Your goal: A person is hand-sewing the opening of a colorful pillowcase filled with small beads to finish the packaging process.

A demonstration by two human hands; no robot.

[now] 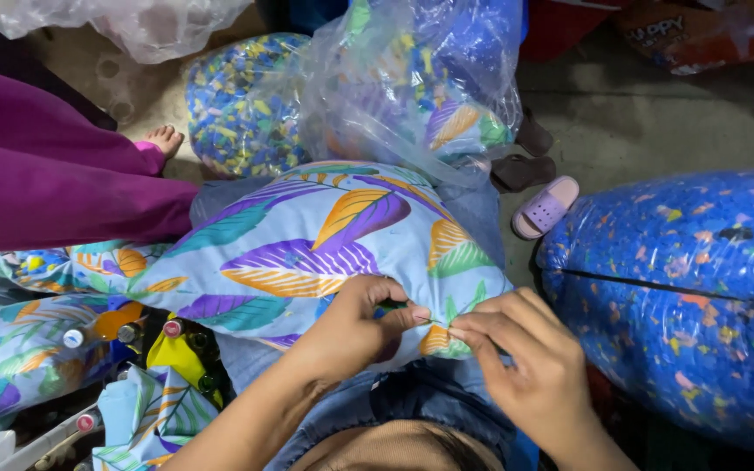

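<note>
At centre frame, our left hand (351, 327) and right hand (530, 358) pinch the near edge of a stuffed leaf-print cushion (307, 249) lying across our lap; soft and probably light, it looks best gripped by fabric at the seam.

arms: bare, no sleeves | left hand (346, 327), right hand (530, 362): no gloves or rings | legs: blue denim
</note>
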